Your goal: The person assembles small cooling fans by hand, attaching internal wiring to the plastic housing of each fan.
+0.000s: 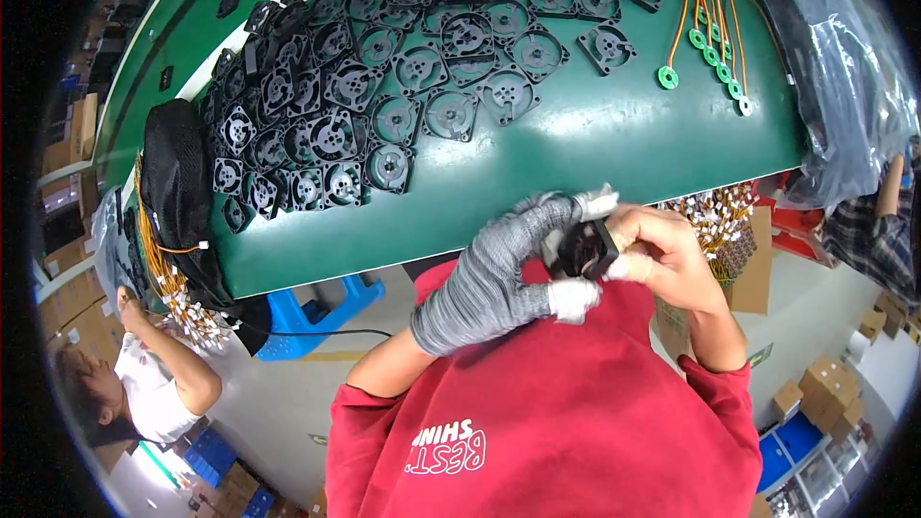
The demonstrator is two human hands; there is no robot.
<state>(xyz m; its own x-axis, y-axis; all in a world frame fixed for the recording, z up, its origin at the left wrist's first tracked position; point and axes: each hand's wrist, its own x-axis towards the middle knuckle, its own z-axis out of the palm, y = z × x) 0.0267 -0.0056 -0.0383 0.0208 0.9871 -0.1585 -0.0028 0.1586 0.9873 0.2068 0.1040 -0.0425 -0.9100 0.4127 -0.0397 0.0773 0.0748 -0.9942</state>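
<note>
Close to my chest, just off the near edge of the green table point(614, 144), both hands hold one black square fan frame point(594, 246). My left hand point(499, 273), in a grey knit glove with white fingertips, grips it between thumb and fingers. From the other side my right hand point(669, 259), bare but with white coverings on some fingertips, pinches its edge. The inside of the frame is dark and blurred. Beyond my hands, many similar black fan frames point(451, 115) lie spread and partly stacked over the left and middle of the table.
Green ring-shaped boards point(710, 56) on orange wires lie at the far right, beside grey plastic sheeting point(815, 67). Bundled wires with white connectors point(715, 211) hang by the near right edge. A black bag point(177, 182) is at left; a blue stool point(312, 317) stands below. Another person point(158, 379) works at left.
</note>
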